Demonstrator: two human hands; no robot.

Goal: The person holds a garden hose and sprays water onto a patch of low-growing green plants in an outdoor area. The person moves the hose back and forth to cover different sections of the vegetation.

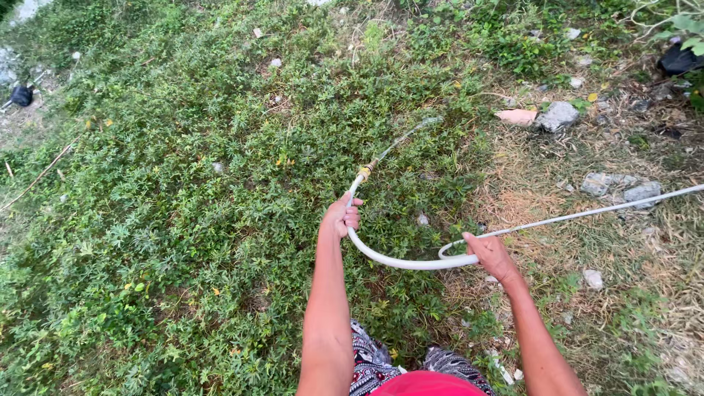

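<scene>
**Hose in both hands, water arcing onto the ground cover**

Spread across most of the view: a thick mat of low green ground cover (183, 220), running from the left edge to past the middle. Drier on the right, a strip of straw-coloured grass and bare soil (557, 198), scattered with grey stones (559, 115), one pale fallen leaf (517, 116) and a few smaller rock pieces. Dark objects at the far left and upper right corners, too small to identify.

Crossing the dry strip from the right edge: a white hose (411, 260), thin along the ground, then looping back in a wide curve below the hands and rising to a brass-coloured nozzle (367, 169). Leaving the nozzle, a thin stream of water (411, 136), arcing up and right and landing among the greenery near the edge of the dry grass.

Left hand (342, 215) wrapped around the hose just behind the nozzle, fingers closed tight on it, aiming the tip away from the body. Right hand (488, 253) clenched around the hose lower down, just where the loop turns, keeping the slack off the ground. Both forearms bare and extended; patterned cloth and a red edge visible at the bottom of the frame.

As for progress: watering under way, stream landing at the centre-right margin of the green patch. No puddles or darkened wet leaves clearly discernible, so impossible to tell how much ground is already soaked. Judging by the reach of the stream, the broad left side and the far upper stretch are probably yet to be covered.
</scene>
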